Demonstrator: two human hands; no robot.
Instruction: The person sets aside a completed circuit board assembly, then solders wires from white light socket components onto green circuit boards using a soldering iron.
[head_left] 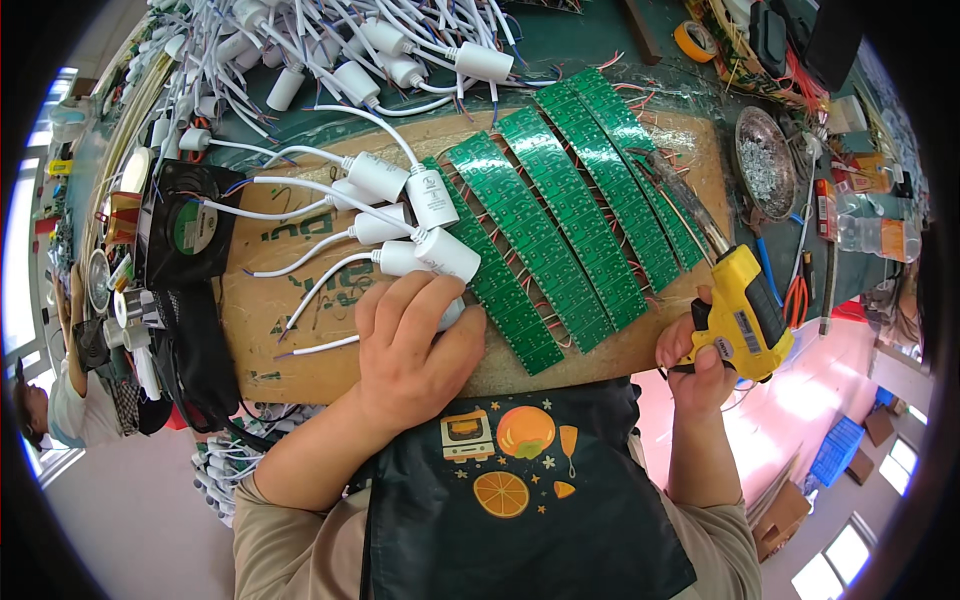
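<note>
My left hand (412,345) is closed over a white plastic cylinder (451,314) with a short white cord, mostly covered by my fingers. Just beyond it lies a group of similar white corded cylinders (433,197), their cords pointing left. In my right hand (697,362) is a yellow and black soldering gun (746,312), fingers wrapped round its grip. Its thin tip reaches up and left over the rightmost of several long green circuit board strips (545,215). The strips lie side by side at a slant, with thin reddish wires along their edges.
A brown board (290,240) lies under the work. Behind it is a large heap of white corded cylinders (350,60). A black fan (188,225) stands left. On the right are a metal dish (765,165) of small bits, orange tape (695,42) and a plastic bottle (880,230).
</note>
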